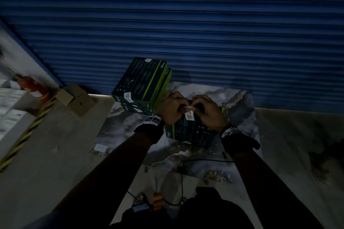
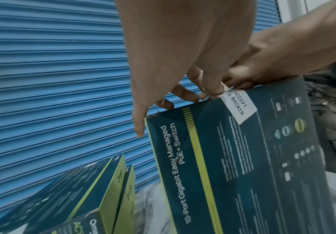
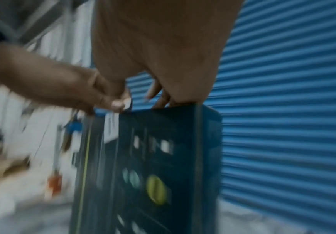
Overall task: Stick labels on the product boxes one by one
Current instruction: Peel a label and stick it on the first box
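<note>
Your left hand [image 1: 172, 107] and right hand [image 1: 208, 110] meet at the upper edge of the dark teal cardboard product box with lime-green stripe [image 2: 243, 166], which stands tilted on edge on the grey marbled sheet [image 1: 195, 156], just beside the stack of matching teal-and-green boxes [image 1: 143, 82] by the blue corrugated shutter [image 1: 167, 15]. The white rectangular printed label [image 2: 238, 107] lies partly on the box's broad face, its upper end wrapping toward the top edge. Left fingertips [image 2: 213, 92] curl onto that end; the thumb hangs straight. Right fingers curl over the top edge; whether they pinch the label cannot be told.

The box looks stiff, light and smooth-surfaced: hold it by opposite edges, not the printed face. The label is thin and limp, likely to crease; press from the stuck end outward. The label's long axis runs down the face from the top edge.
</note>
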Motion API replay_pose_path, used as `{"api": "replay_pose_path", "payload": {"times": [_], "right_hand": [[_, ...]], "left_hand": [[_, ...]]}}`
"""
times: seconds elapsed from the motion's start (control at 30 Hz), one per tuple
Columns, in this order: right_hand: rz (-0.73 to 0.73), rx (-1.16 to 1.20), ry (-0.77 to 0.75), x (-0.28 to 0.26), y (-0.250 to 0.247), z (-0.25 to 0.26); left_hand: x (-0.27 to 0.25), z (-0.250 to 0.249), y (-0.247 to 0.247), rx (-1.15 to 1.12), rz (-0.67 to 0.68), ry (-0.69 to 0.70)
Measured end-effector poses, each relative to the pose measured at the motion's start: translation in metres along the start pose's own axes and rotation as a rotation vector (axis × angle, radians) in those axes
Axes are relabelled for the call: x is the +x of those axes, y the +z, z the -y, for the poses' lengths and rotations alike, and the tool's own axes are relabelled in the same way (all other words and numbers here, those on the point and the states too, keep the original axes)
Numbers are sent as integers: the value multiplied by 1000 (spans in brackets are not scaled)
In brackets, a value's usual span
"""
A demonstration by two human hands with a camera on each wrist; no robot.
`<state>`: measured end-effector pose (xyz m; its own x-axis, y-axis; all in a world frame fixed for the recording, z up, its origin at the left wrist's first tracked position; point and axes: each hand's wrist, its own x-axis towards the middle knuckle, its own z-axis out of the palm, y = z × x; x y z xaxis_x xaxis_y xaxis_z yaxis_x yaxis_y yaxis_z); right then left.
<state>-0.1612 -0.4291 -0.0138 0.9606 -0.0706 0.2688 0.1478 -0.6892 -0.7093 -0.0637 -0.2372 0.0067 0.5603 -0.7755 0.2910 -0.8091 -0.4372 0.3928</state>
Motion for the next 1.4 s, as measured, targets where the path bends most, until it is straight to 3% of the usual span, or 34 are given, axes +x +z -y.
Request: {"api": "replay_pose_path", "payload": {"times": [0.13,0.2,0.53,0.67,0.8,0.97,1.23,1.4], "right_hand": [[111,-71,77,-10,-4,-4],[157,-171,42,-12,-5,-9],[164,-306,-56,-6,-10,-9],[156,-331,-39,-6,-11,-8],[195,-296,12,-3,-13,-8],[200,-141,56,-7,-20,5],[210,-150,93,-9,-19,7],[217,-178,116,-6,-17,4]], "left_hand": [[1,1,1,-22,0,-12],[2,1,-1,-69,6,-39],[-3,-7,-21,-345,47,-36],[2,-20,-49,-635,-41,-98],[11,-18,-69,-489,66,-33],[-2,-15,-50,-253,174,68],[4,-14,-35,-111,320,35],[8,-16,-30,-29,308,-17]]}}
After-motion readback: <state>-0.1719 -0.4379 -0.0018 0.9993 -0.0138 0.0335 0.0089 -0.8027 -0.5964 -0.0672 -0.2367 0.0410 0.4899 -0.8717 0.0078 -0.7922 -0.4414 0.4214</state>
